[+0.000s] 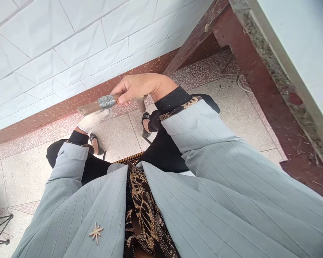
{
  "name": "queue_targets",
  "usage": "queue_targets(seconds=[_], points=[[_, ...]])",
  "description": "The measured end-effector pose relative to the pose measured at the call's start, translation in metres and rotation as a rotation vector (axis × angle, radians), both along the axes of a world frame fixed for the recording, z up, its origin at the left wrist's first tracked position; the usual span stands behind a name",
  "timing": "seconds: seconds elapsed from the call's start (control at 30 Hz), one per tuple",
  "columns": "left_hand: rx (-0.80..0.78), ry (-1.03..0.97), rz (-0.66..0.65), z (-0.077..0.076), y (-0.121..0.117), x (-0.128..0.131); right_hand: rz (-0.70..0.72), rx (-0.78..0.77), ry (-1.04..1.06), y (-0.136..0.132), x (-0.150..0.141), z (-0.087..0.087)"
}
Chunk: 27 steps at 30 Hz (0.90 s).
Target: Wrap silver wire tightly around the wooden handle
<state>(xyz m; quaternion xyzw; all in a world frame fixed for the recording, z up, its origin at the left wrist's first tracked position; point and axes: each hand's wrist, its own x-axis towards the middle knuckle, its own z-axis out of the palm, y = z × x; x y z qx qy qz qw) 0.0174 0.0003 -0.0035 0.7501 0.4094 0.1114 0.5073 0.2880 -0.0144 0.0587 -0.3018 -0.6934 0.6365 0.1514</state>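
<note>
A flat brown stick (90,108), apparently wooden, is held out over the floor at a slant. Silvery wire (107,102) is wound in a tight coil around it. My bare right hand (137,87) closes on the stick just right of the coil, with the thumb in front. Right below the stick and coil is my left hand (93,120) in a white knitted glove. Its fingers are drawn together close under the coil, and what lies between them is hidden. A brown piece (141,104) shows under my right hand; whether it belongs to the stick I cannot tell.
A white tiled wall (91,46) with a red-brown skirting stands ahead. To the right is a table with a red-brown wooden frame (258,82). A pale cable (242,84) lies on the floor beneath it. Black metal legs (0,225) stand at the lower left.
</note>
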Motion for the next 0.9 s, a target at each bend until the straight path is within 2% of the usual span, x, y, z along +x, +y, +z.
queue_targets(seconds=[0.1, 0.17, 0.23, 0.3, 0.43, 0.6, 0.7, 0.77, 0.9], points=[[0.171, 0.042, -0.067, 0.0, 0.001, 0.001, -0.184, -0.007, 0.108, 0.003, 0.0, -0.009], [0.321, 0.092, -0.091, 0.001, 0.001, 0.002, -0.242, -0.003, 0.091, 0.005, -0.001, -0.014], [0.392, 0.125, -0.05, 0.001, 0.001, 0.002, -0.26, -0.015, 0.084, 0.006, -0.001, -0.017], [0.332, 0.084, 0.004, 0.003, -0.001, 0.002, -0.251, -0.032, 0.102, 0.006, 0.0, -0.017], [0.098, -0.09, 0.014, 0.005, -0.006, 0.002, -0.238, -0.036, 0.131, 0.003, 0.001, -0.013], [0.056, -0.138, 0.008, 0.005, -0.007, 0.003, -0.282, -0.088, 0.117, 0.001, -0.001, -0.011], [-0.07, -0.165, -0.002, 0.004, -0.008, 0.005, -0.371, -0.12, 0.112, 0.002, -0.005, -0.011], [-0.135, -0.182, 0.02, 0.004, -0.009, 0.006, -0.483, -0.138, 0.101, 0.003, -0.009, -0.011], [-0.214, -0.143, -0.001, 0.007, -0.012, 0.007, -0.684, -0.054, -0.162, 0.007, -0.017, -0.013]])
